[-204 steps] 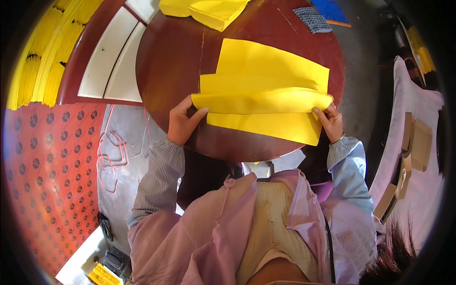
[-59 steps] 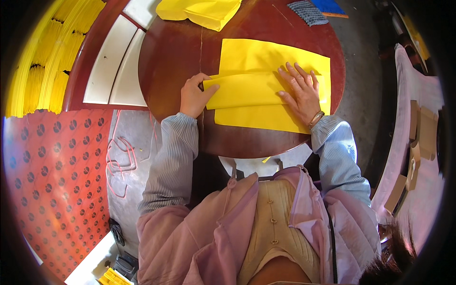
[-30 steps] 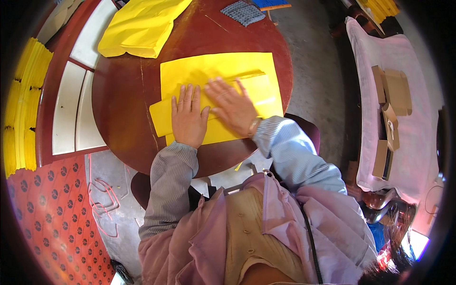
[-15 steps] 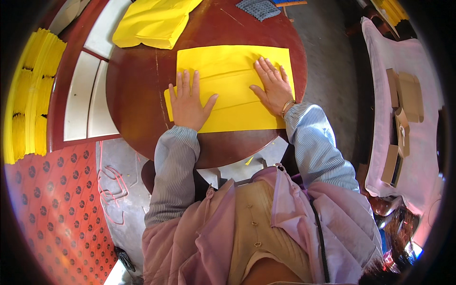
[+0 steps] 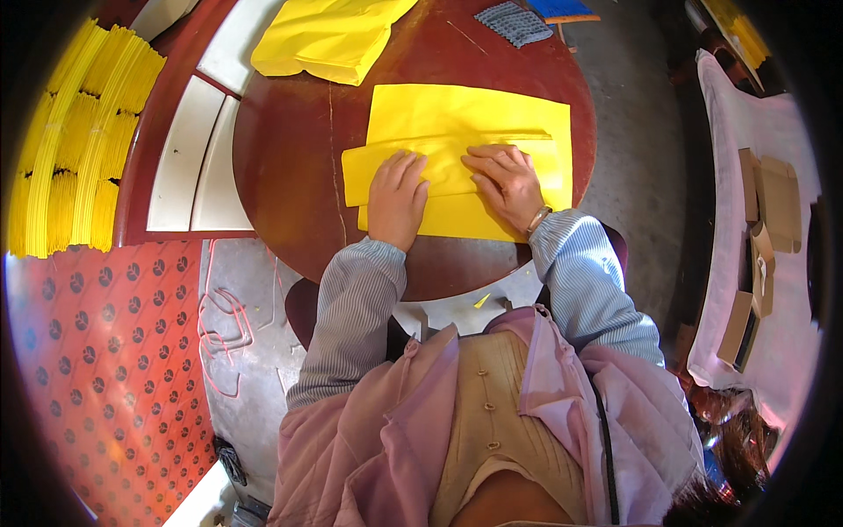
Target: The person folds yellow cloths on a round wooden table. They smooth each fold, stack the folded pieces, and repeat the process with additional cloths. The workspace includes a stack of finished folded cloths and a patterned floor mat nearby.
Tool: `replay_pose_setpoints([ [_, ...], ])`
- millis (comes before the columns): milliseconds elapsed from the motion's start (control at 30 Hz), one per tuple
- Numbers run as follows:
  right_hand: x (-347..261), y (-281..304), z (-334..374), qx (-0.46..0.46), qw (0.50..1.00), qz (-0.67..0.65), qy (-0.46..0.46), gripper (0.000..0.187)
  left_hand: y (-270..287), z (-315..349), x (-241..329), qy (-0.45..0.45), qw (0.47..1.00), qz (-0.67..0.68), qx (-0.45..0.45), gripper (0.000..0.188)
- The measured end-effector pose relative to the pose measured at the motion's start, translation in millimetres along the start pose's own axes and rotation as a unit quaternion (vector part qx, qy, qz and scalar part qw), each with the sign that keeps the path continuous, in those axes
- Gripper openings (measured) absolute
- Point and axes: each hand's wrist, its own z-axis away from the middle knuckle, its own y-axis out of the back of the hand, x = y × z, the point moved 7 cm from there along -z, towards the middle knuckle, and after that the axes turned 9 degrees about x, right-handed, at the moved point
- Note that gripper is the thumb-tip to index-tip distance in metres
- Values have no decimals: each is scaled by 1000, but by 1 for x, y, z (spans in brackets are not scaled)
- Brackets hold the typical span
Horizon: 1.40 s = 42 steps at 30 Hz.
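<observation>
A thin yellow sheet [image 5: 465, 101] lies flat on the round table, its material paper-like or cloth-like. Across its middle runs a folded yellow sheet [image 5: 356, 176], a long band sticking out past the left edge of the flat one. My left hand [image 5: 397, 198] rests on the left part of this band, fingers bent and held close together. On the band's right part is my right hand [image 5: 509, 183], its fingers curled over the upper layers and the thumb below them. Both hands seem to grip the folded layers; the fingertips are partly hidden.
A yellow folded stack [image 5: 325, 39] lies at the far left of the dark red table [image 5: 290, 149]. A grey textured cloth [image 5: 514, 22] is at the far edge. Bundled yellow sheets [image 5: 83, 132] stand at left. Opened cardboard boxes [image 5: 760, 255] lie on a pink cloth at right.
My hands have gone from lying flat and spread to fingers curled on the folded band, and have come closer together. The whole view has shifted, so the table sits farther right.
</observation>
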Motion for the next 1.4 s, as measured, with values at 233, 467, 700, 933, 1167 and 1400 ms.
replay_pose_setpoints([
  [233,19,12,5,33,996,-59,-63,14,22,6,-2,19,995,36,91,20],
  [467,21,14,5,51,995,-31,-76,10,24,9,-4,33,996,-45,74,20],
  [700,10,17,3,59,995,34,-72,9,29,8,0,22,991,-46,122,27],
  [933,-19,18,-9,39,997,67,6,21,25,10,0,31,993,-88,77,26],
  [1167,-42,-11,-7,26,999,0,44,23,21,4,5,-29,993,-52,107,23],
  [1400,-9,28,20,40,998,52,-6,13,30,8,0,-26,986,-73,148,28],
])
